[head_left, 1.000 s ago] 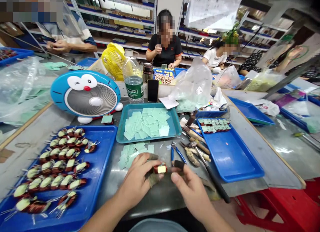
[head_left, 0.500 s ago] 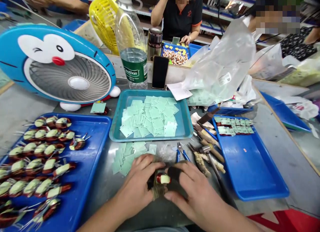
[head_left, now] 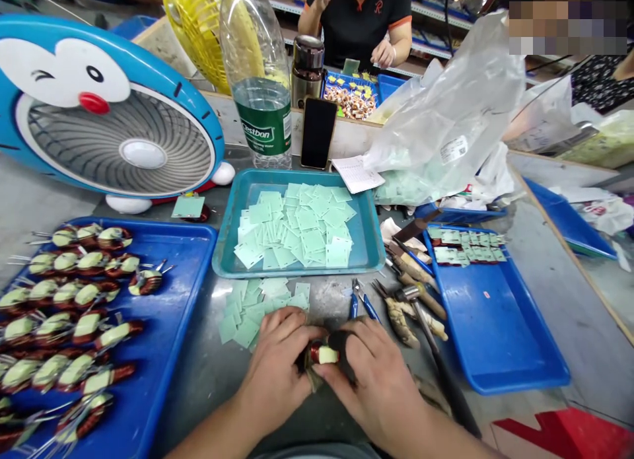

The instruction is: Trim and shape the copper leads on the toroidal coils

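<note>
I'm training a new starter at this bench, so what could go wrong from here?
The taped coil pinched between the left hand and right hand might slip and drop among the loose green cards. The black-handled metal tool lies close beside the right hand, so a sideways move could catch it.

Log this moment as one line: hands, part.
left hand: holds taped copper coil | right hand: holds same coil | nearby: blue coil tray

The head-worn camera looks forward and down across the workbench (head_left: 195,340).
</note>
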{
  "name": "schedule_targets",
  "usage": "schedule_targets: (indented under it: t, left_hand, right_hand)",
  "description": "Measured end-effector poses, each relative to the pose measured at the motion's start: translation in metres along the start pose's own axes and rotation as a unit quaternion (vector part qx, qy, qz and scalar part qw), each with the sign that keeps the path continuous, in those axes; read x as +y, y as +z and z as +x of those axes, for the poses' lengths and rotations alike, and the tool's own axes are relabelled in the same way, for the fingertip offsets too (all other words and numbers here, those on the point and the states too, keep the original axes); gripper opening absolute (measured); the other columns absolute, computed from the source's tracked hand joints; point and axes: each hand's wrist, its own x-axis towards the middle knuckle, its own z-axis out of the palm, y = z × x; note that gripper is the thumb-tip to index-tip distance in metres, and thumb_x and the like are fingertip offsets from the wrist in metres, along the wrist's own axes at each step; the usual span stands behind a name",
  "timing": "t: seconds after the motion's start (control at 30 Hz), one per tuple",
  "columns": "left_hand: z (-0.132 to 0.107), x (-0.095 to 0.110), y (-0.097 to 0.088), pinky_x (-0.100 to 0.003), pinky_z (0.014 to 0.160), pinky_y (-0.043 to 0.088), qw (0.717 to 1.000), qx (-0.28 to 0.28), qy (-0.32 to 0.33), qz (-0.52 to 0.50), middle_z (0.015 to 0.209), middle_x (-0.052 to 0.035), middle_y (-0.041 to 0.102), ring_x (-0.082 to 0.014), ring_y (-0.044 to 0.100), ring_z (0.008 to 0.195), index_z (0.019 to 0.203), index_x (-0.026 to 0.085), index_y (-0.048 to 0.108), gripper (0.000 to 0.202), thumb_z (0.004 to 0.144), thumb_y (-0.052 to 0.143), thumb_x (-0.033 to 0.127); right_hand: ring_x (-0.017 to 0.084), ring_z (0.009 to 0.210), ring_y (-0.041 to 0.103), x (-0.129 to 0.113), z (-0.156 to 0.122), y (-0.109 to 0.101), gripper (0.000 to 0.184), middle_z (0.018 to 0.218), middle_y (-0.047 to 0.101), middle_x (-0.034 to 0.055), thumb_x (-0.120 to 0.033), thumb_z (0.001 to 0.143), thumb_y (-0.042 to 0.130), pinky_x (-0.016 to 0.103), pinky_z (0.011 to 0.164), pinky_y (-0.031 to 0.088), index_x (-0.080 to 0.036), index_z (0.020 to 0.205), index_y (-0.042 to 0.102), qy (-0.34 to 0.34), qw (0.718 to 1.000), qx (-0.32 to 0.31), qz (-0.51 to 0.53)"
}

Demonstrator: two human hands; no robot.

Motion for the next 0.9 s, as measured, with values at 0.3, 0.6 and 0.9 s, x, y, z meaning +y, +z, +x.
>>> schedule_targets:
  t: [0.3, 0.6, 0.9]
  left_hand:
    - [-0.007, -0.007, 0.003, -0.039, 0.098, 0.035, 1.0, 0.01, 0.013, 0.022, 0.114, -0.0063, 0.068, -0.0291, 0.051, 0.117, 0.121, 0.028, 0.066, 0.044, 0.079, 0.075, 0.029]
    - [0.002, -0.003, -0.004, -0.036, 0.094, 0.038, 1.0, -0.022, 0.009, -0.005, 0.103, -0.0048, 0.071, -0.0266, 0.056, 0.111, 0.107, 0.028, 0.072, 0.03, 0.081, 0.076, 0.042]
    - [-0.001, 0.0, -0.005, -0.038, 0.095, 0.036, 1.0, 0.006, 0.023, 0.013, 0.105, -0.0023, 0.071, -0.026, 0.054, 0.114, 0.111, 0.028, 0.068, 0.031, 0.084, 0.074, 0.041]
  right_hand:
    - [0.028, 0.094, 0.059, -0.003, -0.013, 0.002, 0.022, 0.103, 0.065, 0.0099, -0.035, 0.096, 0.065, 0.044, 0.082, 0.051, -0.02, 0.109, 0.056, 0.048, 0.997, 0.038, 0.049]
    - [0.025, 0.087, 0.06, 0.007, -0.016, -0.001, 0.006, 0.095, 0.067, 0.0084, -0.022, 0.101, 0.057, 0.041, 0.079, 0.05, -0.018, 0.104, 0.06, 0.007, 0.997, 0.029, 0.071]
    - [0.025, 0.088, 0.06, 0.01, -0.011, -0.004, 0.012, 0.096, 0.067, 0.0093, -0.028, 0.1, 0.061, 0.04, 0.077, 0.052, -0.018, 0.107, 0.06, 0.008, 0.996, 0.02, 0.087]
